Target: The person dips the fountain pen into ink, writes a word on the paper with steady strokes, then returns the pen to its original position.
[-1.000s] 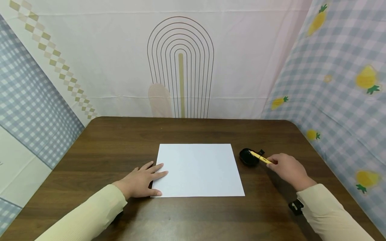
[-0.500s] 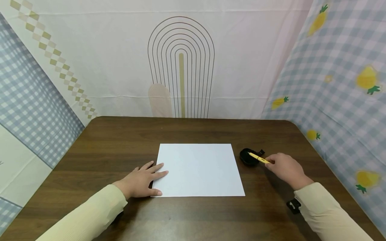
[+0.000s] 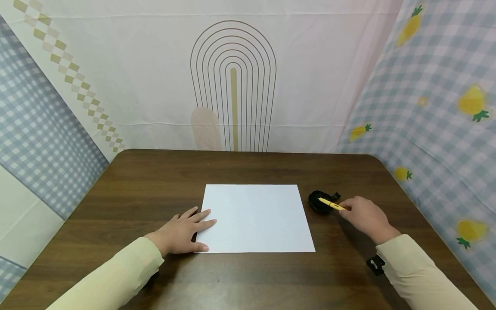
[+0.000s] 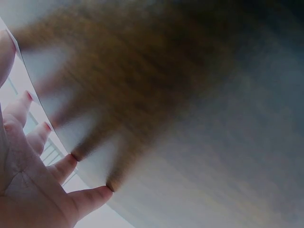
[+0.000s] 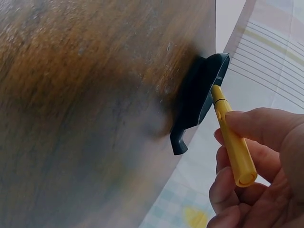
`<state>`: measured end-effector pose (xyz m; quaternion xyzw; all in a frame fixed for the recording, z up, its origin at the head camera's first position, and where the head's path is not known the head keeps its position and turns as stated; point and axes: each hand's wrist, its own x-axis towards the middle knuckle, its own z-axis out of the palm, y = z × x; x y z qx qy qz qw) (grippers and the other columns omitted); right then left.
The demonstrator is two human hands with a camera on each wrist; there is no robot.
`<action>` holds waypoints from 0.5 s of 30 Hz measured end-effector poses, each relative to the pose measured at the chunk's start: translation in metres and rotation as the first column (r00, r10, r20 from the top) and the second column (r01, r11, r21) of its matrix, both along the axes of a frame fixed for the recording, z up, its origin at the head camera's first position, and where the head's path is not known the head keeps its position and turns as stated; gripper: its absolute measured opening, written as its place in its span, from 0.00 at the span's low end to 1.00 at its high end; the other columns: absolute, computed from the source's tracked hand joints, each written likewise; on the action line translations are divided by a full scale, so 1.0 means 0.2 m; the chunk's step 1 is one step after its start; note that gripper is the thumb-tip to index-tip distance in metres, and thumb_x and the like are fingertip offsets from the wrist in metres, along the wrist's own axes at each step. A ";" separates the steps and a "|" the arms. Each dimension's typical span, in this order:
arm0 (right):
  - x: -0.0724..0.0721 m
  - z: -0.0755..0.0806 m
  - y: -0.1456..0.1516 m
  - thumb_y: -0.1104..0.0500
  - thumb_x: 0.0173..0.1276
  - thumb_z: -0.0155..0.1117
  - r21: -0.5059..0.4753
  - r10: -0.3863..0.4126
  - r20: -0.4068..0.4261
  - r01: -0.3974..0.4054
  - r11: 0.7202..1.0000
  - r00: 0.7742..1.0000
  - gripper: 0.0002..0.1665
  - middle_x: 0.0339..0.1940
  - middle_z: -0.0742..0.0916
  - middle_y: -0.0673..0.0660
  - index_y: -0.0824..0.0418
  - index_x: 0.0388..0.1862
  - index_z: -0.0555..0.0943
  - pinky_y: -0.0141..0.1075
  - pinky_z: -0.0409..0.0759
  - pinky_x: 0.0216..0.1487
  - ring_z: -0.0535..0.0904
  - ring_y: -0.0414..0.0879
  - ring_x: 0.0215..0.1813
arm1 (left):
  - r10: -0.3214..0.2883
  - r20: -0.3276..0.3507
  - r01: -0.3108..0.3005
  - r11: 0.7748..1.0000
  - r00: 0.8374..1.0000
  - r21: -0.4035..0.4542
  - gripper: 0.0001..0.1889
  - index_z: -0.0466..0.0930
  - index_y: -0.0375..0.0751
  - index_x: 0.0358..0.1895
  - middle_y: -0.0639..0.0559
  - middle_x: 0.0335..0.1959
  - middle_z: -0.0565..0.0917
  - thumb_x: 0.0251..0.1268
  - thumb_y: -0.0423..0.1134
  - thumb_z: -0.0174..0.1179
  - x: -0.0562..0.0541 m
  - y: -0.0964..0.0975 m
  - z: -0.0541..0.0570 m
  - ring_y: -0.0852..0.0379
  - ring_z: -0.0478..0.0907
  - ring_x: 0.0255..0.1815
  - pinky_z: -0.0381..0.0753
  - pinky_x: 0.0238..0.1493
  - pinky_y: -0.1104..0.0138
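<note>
The left hand (image 3: 180, 234) lies with fingers spread over the left side of the white paper (image 3: 255, 219), its grip loose and holding nothing. The paper is laid flat and shows no mark, so the work looks barely begun, the sheet's surface unused. Just right of it sits the black dish (image 3: 318, 208), the yellow pen (image 3: 330, 203) slanting over its inside; whether the tip touches I cannot tell. The right hand (image 3: 366, 216) pinches the pen. Along the counter (image 3: 155, 176), there is ample room left of the paper, a narrow gap before the dish, then the right edge, with checked cloth (image 3: 438, 142) beyond.
</note>
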<state>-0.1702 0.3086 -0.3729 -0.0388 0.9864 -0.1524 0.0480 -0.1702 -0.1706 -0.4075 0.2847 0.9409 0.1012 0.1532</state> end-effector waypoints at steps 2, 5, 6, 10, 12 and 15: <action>0.00 0.00 -0.01 0.60 0.67 0.62 -0.002 0.002 -0.005 -0.002 1.000 1.000 0.17 0.38 0.83 0.64 0.70 0.48 0.83 0.37 0.67 0.22 0.69 0.45 0.25 | -0.004 -0.001 0.004 1.000 1.000 0.001 0.38 0.64 0.59 0.73 0.50 0.77 0.55 0.59 0.64 0.60 0.00 0.00 0.00 0.37 0.47 0.76 0.55 0.62 0.32; 0.00 0.00 -0.01 0.60 0.66 0.61 -0.006 0.001 -0.012 -0.001 1.000 1.000 0.17 0.38 0.83 0.64 0.70 0.48 0.84 0.36 0.66 0.22 0.69 0.45 0.25 | -0.006 -0.003 0.006 1.000 1.000 0.001 0.38 0.64 0.59 0.73 0.50 0.77 0.55 0.59 0.64 0.60 0.00 -0.01 0.00 0.36 0.48 0.76 0.55 0.62 0.32; 0.00 0.00 -0.01 0.60 0.66 0.61 -0.007 0.002 -0.015 -0.002 1.000 1.000 0.16 0.38 0.83 0.64 0.70 0.48 0.84 0.36 0.67 0.22 0.69 0.45 0.25 | -0.004 -0.002 0.004 1.000 1.000 0.001 0.38 0.63 0.59 0.73 0.50 0.77 0.55 0.59 0.64 0.60 0.00 -0.01 0.00 0.36 0.48 0.76 0.55 0.62 0.32; 0.00 0.00 -0.01 0.60 0.65 0.62 -0.011 0.002 -0.021 -0.002 1.000 1.000 0.16 0.38 0.83 0.64 0.70 0.47 0.84 0.36 0.67 0.23 0.70 0.45 0.26 | 0.003 -0.001 -0.003 1.000 1.000 -0.004 0.38 0.63 0.59 0.73 0.51 0.77 0.55 0.59 0.64 0.60 -0.01 -0.01 -0.01 0.37 0.47 0.76 0.54 0.63 0.32; 0.00 -0.01 -0.01 0.60 0.65 0.62 -0.009 0.001 -0.024 -0.002 1.000 1.000 0.16 0.38 0.83 0.64 0.69 0.46 0.84 0.36 0.68 0.24 0.70 0.45 0.27 | 0.005 0.000 -0.005 1.000 1.000 -0.005 0.38 0.63 0.59 0.73 0.51 0.77 0.55 0.59 0.63 0.61 -0.01 -0.01 -0.01 0.37 0.47 0.77 0.54 0.63 0.32; 0.00 -0.01 -0.01 0.60 0.65 0.62 -0.009 -0.001 -0.023 0.001 1.000 1.000 0.15 0.37 0.83 0.63 0.69 0.46 0.84 0.36 0.68 0.24 0.70 0.45 0.27 | 0.003 -0.002 -0.003 1.000 1.000 -0.003 0.38 0.63 0.59 0.73 0.51 0.77 0.55 0.59 0.63 0.61 -0.01 -0.01 -0.01 0.37 0.47 0.76 0.54 0.62 0.32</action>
